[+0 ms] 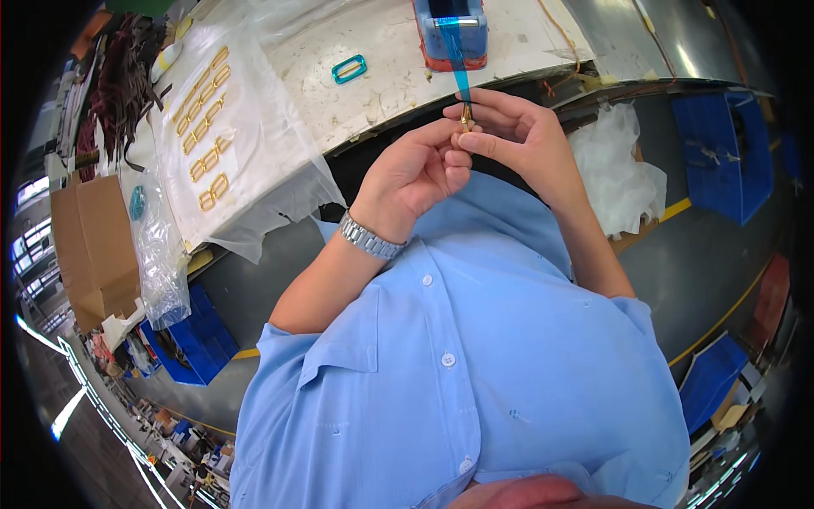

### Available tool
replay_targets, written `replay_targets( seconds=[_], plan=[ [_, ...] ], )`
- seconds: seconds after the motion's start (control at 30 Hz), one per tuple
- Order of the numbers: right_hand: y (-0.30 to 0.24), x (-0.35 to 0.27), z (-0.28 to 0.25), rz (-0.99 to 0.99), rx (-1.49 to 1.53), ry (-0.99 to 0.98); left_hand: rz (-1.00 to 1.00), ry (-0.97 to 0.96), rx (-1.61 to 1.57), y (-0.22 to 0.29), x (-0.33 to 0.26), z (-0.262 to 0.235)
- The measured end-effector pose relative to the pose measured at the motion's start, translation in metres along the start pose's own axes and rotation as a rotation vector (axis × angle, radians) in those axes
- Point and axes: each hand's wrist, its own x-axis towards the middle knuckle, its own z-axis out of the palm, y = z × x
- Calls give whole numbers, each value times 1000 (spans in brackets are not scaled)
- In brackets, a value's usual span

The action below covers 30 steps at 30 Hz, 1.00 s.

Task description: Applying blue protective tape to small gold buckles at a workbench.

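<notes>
In front of my chest, both hands pinch a gold metal buckle [466, 117], seen nearly edge-on and partly hidden by the fingers. My left hand [420, 170] has its thumb and forefinger closed on the near end, the other fingers curled in. My right hand [527, 140] grips from the right, thumb below and fingers beyond. A strip of blue clear tape [459, 69] stretches from the buckle up to a blue tape dispenser [465, 53] with a red base. Left of the dispenser lies a buckle [348, 69] wrapped in blue tape.
Rows of gold buckles [203, 106] lie on plastic sheeting over the white worktable [292, 38] at left. Dark strips [127, 64] hang at its far left. A cardboard box [95, 246] and a blue bin [193, 339] stand left, another blue bin [725, 157] right.
</notes>
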Motion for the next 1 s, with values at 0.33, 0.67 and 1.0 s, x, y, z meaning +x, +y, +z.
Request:
replay_targets(
  seconds=[0.33,0.67,1.0],
  plan=[
    [2,0,6,-48,31,11,-35,18,-158,3,4,4],
    [3,-2,26,-42,166,143,1293,132,1254,-26,-22,7],
    [8,4,28,-64,186,147,1235,217,1359,-6,-20,22]
  ],
)
